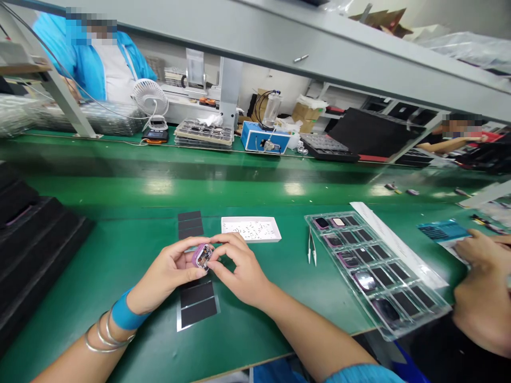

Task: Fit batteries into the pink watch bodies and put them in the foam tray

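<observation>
My left hand point(170, 271) grips a small purple watch-like case point(202, 256), its open side with exposed parts turned up. My right hand point(238, 268) pinches the case's right edge with thumb and fingertips. Both hands hover over the green table point(131, 239), just above a sheet of black adhesive strips point(197, 303). A white shallow tray point(250, 229) of tiny parts lies just beyond the hands. White tweezers point(312, 248) lie to the right of it.
A clear compartment tray point(379, 268) holding several purple cases sits at right, a paper strip point(393, 242) beside it. Black foam trays point(32, 244) stack at left. Another person's hands point(483, 287) rest at far right. A fan point(150, 98), blue box point(264, 139) and co-workers stand beyond.
</observation>
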The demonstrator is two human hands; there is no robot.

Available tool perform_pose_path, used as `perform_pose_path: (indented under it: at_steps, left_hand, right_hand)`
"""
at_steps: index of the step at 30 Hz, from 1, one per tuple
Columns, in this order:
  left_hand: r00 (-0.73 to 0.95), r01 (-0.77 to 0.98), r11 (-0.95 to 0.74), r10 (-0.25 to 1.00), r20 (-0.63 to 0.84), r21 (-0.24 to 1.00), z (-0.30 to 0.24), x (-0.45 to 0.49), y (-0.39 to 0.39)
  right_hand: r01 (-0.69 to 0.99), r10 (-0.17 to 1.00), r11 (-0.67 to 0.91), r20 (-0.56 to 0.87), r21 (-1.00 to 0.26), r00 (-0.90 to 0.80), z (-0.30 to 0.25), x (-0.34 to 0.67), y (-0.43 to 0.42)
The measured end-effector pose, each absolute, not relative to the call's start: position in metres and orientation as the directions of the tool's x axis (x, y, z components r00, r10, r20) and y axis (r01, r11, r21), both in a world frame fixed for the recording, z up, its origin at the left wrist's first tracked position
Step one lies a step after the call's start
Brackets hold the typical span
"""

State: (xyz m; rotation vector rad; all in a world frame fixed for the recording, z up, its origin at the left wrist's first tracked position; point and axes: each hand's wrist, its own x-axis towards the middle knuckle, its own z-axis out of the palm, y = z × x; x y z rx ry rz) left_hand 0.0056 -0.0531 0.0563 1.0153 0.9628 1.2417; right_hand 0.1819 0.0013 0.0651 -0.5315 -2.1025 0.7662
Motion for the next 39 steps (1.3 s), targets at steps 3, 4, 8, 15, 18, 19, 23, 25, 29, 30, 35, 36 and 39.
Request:
perform_pose_path:
  at_steps: [3,4,8,15,18,19,23,25,29,30,35,36,39]
  left_hand:
    - [0.04,-0.306,0.066,0.998,-0.056,0.95,0.059,0.007,-0.052]
    - [0.027,-0.32,0.069,0.998,-0.064,0.945,0.06,0.007,-0.051]
    - [0.011,-0.394,0.071,0.997,-0.072,0.916,0.065,0.007,-0.051]
    - [0.017,-0.467,0.105,0.994,-0.11,0.878,0.066,0.006,-0.053]
    - [0.023,-0.439,0.104,0.994,-0.104,0.893,0.063,0.007,-0.052]
    - [0.022,-0.429,0.098,0.995,-0.098,0.898,0.063,0.008,-0.052]
    - [0.032,-0.398,0.09,0.996,-0.084,0.913,0.059,0.01,-0.05]
    - [0.039,-0.382,0.093,0.996,-0.085,0.919,0.059,0.012,-0.051]
    - [-0.001,-0.355,0.076,0.997,-0.082,0.932,0.058,0.014,-0.051]
    - [-0.005,-0.351,0.076,0.997,-0.083,0.933,0.058,0.015,-0.052]
    - [-0.019,-0.355,0.097,0.994,-0.111,0.93,0.056,0.019,-0.051]
    - [-0.031,-0.362,0.1,0.992,-0.119,0.927,0.056,0.02,-0.051]
    - [-0.05,-0.396,0.109,0.989,-0.14,0.912,0.056,0.021,-0.051]
  right_hand:
    - [0.149,0.547,0.799,0.603,-0.582,-0.581,0.067,0.183,0.002]
    - [0.168,0.533,0.822,0.631,-0.545,-0.564,0.068,0.185,0.004]
    - [0.375,0.594,0.8,0.699,-0.467,-0.398,0.072,0.202,0.029]
    - [0.491,0.75,0.659,0.549,-0.57,-0.369,0.073,0.207,0.044]
    - [0.23,0.783,0.582,0.463,-0.78,-0.415,0.072,0.192,0.022]
    - [0.175,0.791,0.551,0.444,-0.816,-0.421,0.071,0.188,0.015]
    - [0.151,0.798,0.534,0.437,-0.832,-0.414,0.064,0.18,0.002]
    - [0.161,0.797,0.538,0.436,-0.828,-0.418,0.061,0.179,0.003]
    - [0.135,0.775,0.568,0.472,-0.812,-0.421,0.059,0.179,0.006]
    - [0.128,0.766,0.583,0.491,-0.802,-0.415,0.058,0.179,0.007]
    - [0.183,0.692,0.694,0.574,-0.697,-0.438,0.053,0.177,0.007]
    - [0.203,0.668,0.722,0.592,-0.661,-0.45,0.051,0.177,0.007]
    - [0.258,0.584,0.806,0.65,-0.532,-0.486,0.048,0.177,0.006]
